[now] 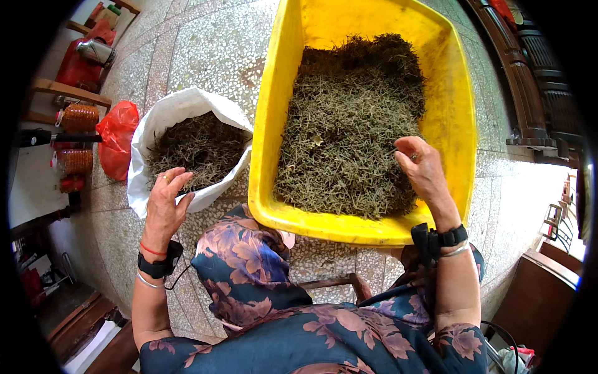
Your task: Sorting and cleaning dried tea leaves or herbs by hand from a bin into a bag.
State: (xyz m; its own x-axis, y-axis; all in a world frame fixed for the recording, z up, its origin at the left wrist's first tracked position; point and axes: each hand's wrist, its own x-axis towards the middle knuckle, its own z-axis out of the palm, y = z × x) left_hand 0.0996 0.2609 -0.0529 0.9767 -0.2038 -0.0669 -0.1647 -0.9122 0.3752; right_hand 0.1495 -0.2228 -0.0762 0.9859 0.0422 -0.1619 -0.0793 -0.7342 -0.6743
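My left hand (166,196) is at the near edge of a white woven sack (143,181) holding dark, dried plant material (202,149), with its fingers loosely bent and apart. My right hand (418,167) is over the right side of a large yellow plastic tub (261,181) filled with dry, needle-like plant bits (339,153), its fingers curved with a gap between thumb and forefinger. The material in the tub is darker at the back. Each wrist wears a black strapped device.
The speckled tile floor (212,43) surrounds both containers. A red plastic bag (117,140), jars (80,116) and a metal flask (95,52) are at left. Dark carved furniture (529,87) stands at right. My knees in floral cloth (243,268) sit just below the containers.
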